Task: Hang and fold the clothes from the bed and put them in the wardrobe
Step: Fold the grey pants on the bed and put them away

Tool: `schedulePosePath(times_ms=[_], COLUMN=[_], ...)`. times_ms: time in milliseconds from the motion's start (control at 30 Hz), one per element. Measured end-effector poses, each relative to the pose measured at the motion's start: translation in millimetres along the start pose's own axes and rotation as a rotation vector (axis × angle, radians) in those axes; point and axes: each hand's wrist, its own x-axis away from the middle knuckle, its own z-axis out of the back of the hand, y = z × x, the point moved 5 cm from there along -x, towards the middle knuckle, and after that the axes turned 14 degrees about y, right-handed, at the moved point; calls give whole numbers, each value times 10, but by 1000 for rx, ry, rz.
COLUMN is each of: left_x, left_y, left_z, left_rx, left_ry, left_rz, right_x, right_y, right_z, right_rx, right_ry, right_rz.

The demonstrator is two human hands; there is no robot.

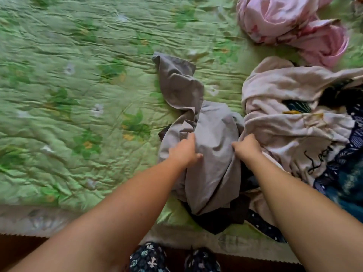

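Note:
A crumpled grey garment (210,134) lies on the green quilted bed (78,95), stretching from the middle towards the near edge. My left hand (183,150) grips its left side and my right hand (246,148) grips its right side, both with fingers closed in the cloth. To the right lies a pile with a cream printed shirt (290,122) on top, over dark blue patterned clothes (345,173). A dark garment (222,218) shows under the grey one near the bed's edge.
A bundled pink garment (290,26) lies at the far right of the bed. The left half of the quilt holds no clothes. The bed's near edge (98,228) runs along the bottom, with my patterned slippers (149,258) on the brown floor below it.

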Motion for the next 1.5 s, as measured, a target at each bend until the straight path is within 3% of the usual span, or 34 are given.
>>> schedulePosePath(times_ms=[100, 233, 300, 400, 467, 600, 700, 767, 833, 967, 1067, 1267, 1400, 1500], left_x=[-60, 25, 131, 333, 506, 941, 1301, 1515, 1714, 2095, 2402, 2859, 3040, 3159], left_y=[7, 57, 100, 151, 192, 411, 612, 691, 756, 925, 1061, 1337, 1329, 1329], left_z=[20, 238, 451, 927, 1297, 2083, 2732, 3195, 3656, 4547, 5075, 5604, 5832, 5980], left_rx=[223, 326, 383, 395, 327, 84, -206, -299, -237, 233, 526, 599, 453, 418], left_ry=[76, 89, 103, 171, 199, 150, 117, 180, 333, 723, 906, 814, 938, 944], left_rz=[121, 178, 186, 169, 158, 64, -16, -19, -25, -96, -236, -621, -687, -742], right_x=[-87, -44, 100, 379, 569, 973, 1431, 1746, 2070, 2749, 3157, 3714, 3769, 3706], right_y=[72, -9, -113, -379, -623, -1114, -1566, -1841, -2051, -2395, -2514, -2589, -2530, -2502], right_z=[-124, 62, 292, 699, 1082, 1988, 2629, 3051, 3458, 4154, 4577, 4914, 4873, 4850], right_rx=[-285, -400, -630, -975, -1070, -1093, -1103, -1112, -1123, -1203, -1258, -1225, -1103, -1004], right_ry=[12, -41, -54, -220, -315, -241, -388, -433, -390, -341, -318, -264, -184, -248], right_rz=[-166, -173, -252, -329, -246, -22, 131, 239, 331, 573, 713, 831, 836, 818])
